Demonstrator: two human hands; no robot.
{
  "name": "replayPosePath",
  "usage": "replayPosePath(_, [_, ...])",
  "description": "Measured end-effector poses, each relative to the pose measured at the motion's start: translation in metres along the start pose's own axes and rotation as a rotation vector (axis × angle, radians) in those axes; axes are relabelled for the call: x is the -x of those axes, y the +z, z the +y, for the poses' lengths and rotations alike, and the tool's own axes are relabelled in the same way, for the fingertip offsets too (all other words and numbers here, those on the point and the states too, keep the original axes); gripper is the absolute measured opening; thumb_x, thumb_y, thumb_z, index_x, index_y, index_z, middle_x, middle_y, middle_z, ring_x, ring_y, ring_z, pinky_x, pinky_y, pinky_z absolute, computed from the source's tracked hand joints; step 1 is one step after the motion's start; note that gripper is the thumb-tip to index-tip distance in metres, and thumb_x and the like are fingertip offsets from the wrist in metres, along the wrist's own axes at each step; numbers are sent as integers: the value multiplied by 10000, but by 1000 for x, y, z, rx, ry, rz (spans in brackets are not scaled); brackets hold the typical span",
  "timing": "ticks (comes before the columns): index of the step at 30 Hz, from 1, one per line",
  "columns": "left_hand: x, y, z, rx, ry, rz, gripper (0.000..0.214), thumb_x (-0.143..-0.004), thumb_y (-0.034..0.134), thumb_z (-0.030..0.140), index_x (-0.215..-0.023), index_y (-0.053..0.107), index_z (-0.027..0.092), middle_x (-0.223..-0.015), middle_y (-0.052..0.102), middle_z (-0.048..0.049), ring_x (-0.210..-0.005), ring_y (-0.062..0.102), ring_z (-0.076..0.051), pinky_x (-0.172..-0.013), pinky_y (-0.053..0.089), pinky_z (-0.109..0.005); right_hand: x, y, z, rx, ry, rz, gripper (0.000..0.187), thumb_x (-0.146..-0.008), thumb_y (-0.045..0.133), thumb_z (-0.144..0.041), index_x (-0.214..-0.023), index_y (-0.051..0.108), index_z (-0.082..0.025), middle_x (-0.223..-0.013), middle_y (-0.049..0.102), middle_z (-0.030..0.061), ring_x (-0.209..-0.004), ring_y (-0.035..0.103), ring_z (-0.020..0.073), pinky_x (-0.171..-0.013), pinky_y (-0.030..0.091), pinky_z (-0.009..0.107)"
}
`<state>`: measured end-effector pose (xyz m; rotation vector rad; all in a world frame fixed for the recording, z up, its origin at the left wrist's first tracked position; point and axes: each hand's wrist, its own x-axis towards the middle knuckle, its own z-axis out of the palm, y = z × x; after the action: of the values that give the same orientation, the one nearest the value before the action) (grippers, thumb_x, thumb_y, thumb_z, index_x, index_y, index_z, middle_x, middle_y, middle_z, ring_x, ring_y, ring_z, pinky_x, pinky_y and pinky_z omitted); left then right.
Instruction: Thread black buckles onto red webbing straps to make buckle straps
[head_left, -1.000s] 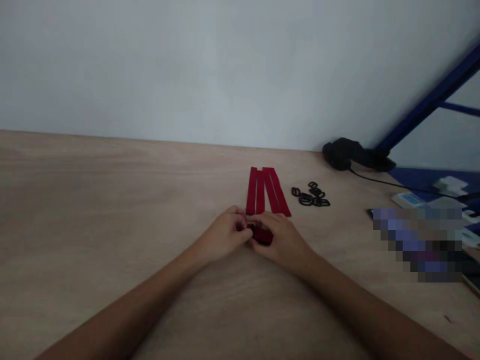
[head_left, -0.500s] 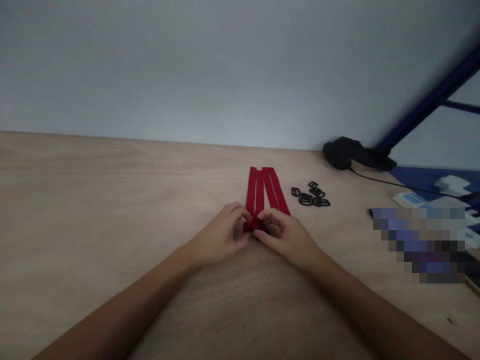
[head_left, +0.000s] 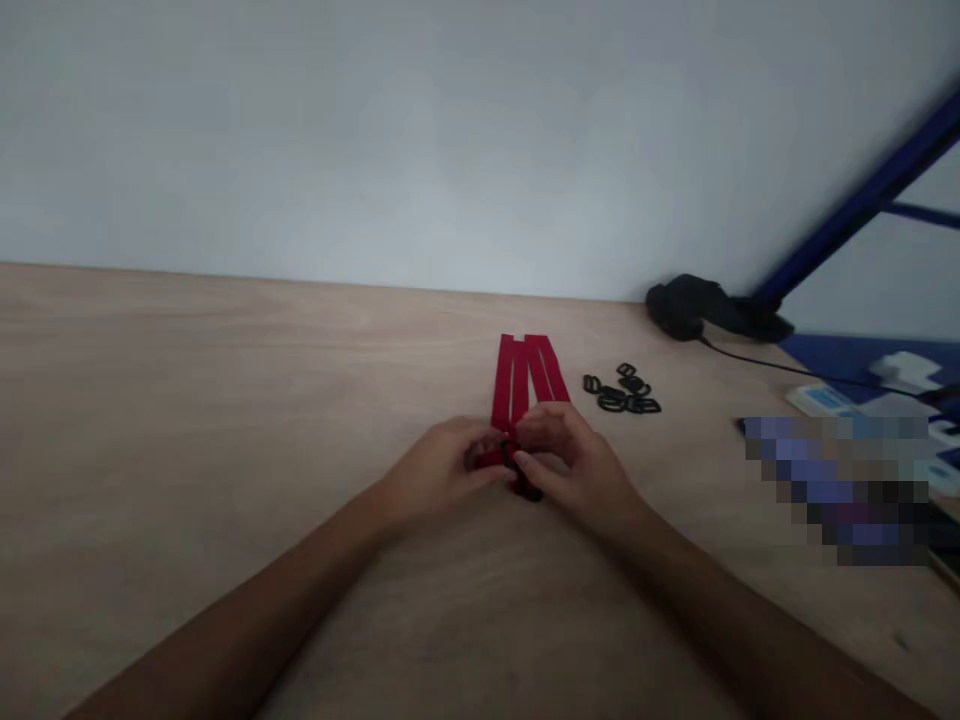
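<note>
Both hands meet over the tabletop at the near ends of several flat red fabric straps [head_left: 520, 380]. My left hand [head_left: 439, 468] is closed, thumb and fingers pinching a short piece of red strap [head_left: 489, 457]. A small black buckle [head_left: 508, 456] shows on this strap between the hands, partly hidden by fingers. My right hand [head_left: 589, 462] has its thumb and fingertips pressed at the buckle and strap. A dark end hangs below the right thumb; blur hides its detail. Right of the straps lies a loose pile of black plastic buckles [head_left: 643, 405].
The pale wooden table [head_left: 225, 400] runs back to a grey-white wall [head_left: 337, 150]. At the back right sits a black object [head_left: 686, 305] with a cable [head_left: 780, 365]. A pixelated patch [head_left: 832, 490] and white items [head_left: 817, 400] lie at the right.
My left fingers have shifted right and closed on the red strap piece. My right hand has turned slightly, and the dark end now hangs lower. Loose straps and buckle pile stay put.
</note>
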<state>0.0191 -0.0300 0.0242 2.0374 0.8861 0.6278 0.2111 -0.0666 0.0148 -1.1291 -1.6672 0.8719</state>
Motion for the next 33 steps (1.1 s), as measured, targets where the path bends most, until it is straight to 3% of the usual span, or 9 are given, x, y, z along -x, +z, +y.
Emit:
replayPosePath(5, [0, 4, 1, 239, -59, -63, 199, -800, 661, 253, -974, 664, 155, -849, 674, -17, -753, 587, -151, -682, 441, -243, 1, -1, -3, 131, -55, -37, 232, -813, 594, -146, -1034, 602, -218, -978, 677, 43, -885, 677, 173, -829, 568, 332])
replayPosePath(11, [0, 7, 3, 262, -61, -76, 189, -825, 609, 256, -969, 677, 153, -879, 686, -32, -789, 606, -165, -703, 455, -250, 3, -1, -4, 135, -109, -31, 271, -819, 538, -103, -1049, 607, -228, -996, 642, 43, -874, 663, 160, -691, 587, 266])
replayPosePath(14, [1, 8, 3, 277, -66, -35, 205, -790, 635, 245, -968, 676, 151, -904, 693, -45, -836, 626, -187, -746, 475, -270, 2, -2, -8, 244, -219, -5, 234, -784, 544, -69, -936, 645, -216, -920, 643, 44, -857, 642, 172, -759, 555, 315])
replayPosePath(17, [1, 8, 2, 285, -73, 0, 204, -769, 650, 238, -955, 674, 157, -890, 694, -45, -866, 636, -199, -783, 490, -292, 0, -4, -12, 354, -278, 37, 209, -751, 549, -57, -827, 667, -211, -864, 624, 49, -805, 624, 176, -719, 533, 316])
replayPosePath(22, [0, 11, -4, 414, -67, 7, 202, -759, 650, 182, -960, 650, 162, -955, 696, -47, -898, 639, -179, -832, 492, -304, 1, -7, -15, 377, -315, -12, 211, -765, 584, -112, -902, 698, -225, -929, 618, 59, -803, 636, 169, -688, 551, 288])
replayPosePath(26, [-2, 11, -8, 545, -83, 90, 324, -686, 729, 145, -963, 564, 174, -915, 672, -26, -869, 636, -158, -783, 496, -283, 0, -11, -11, 380, -349, -42, 188, -800, 600, -140, -938, 698, -220, -966, 616, 68, -821, 651, 166, -705, 567, 287])
replayPosePath(33, [-6, 2, -10, 712, -298, 27, 165, -706, 710, 197, -833, 639, 119, -736, 674, -11, -662, 624, -113, -690, 478, -256, -3, -12, -10, 353, -395, -29, 205, -801, 599, -116, -935, 697, -236, -990, 647, 62, -885, 656, 170, -756, 571, 290])
